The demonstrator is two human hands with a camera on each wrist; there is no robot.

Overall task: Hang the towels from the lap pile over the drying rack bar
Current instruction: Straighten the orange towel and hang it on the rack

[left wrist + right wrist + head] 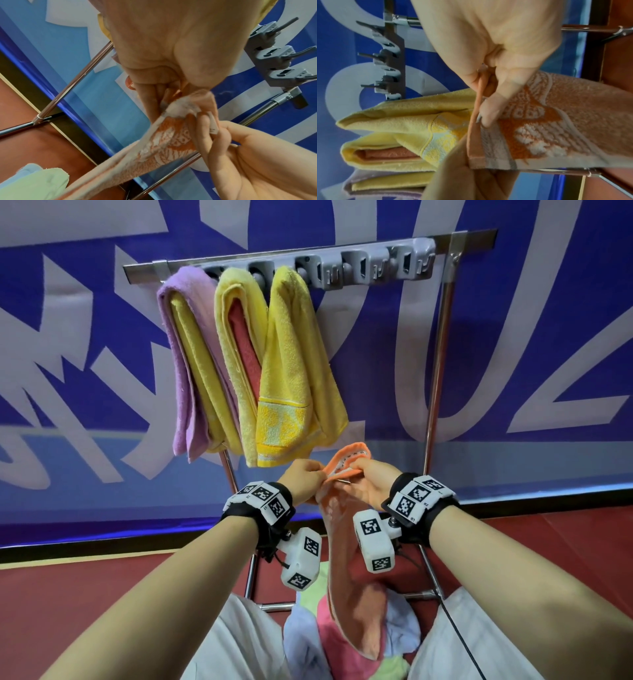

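An orange towel [346,570] with a white patterned border hangs from both my hands down to the lap pile [342,645]. My left hand [303,479] pinches its top edge on the left, and my right hand [371,479] grips the same edge on the right, close together. The hands are below the hung towels. The right wrist view shows the orange towel [556,128] with my right hand [488,108] curled on its hem. In the left wrist view my left hand [164,86] pinches the orange towel [163,142]. The rack bar [308,256] runs across the top.
A purple towel [185,354] and two yellow towels [294,364] hang at the bar's left end. Grey clips [376,266] line the bar's bare right part. A steel upright [436,371] stands at right. Blue banner behind, red floor below.
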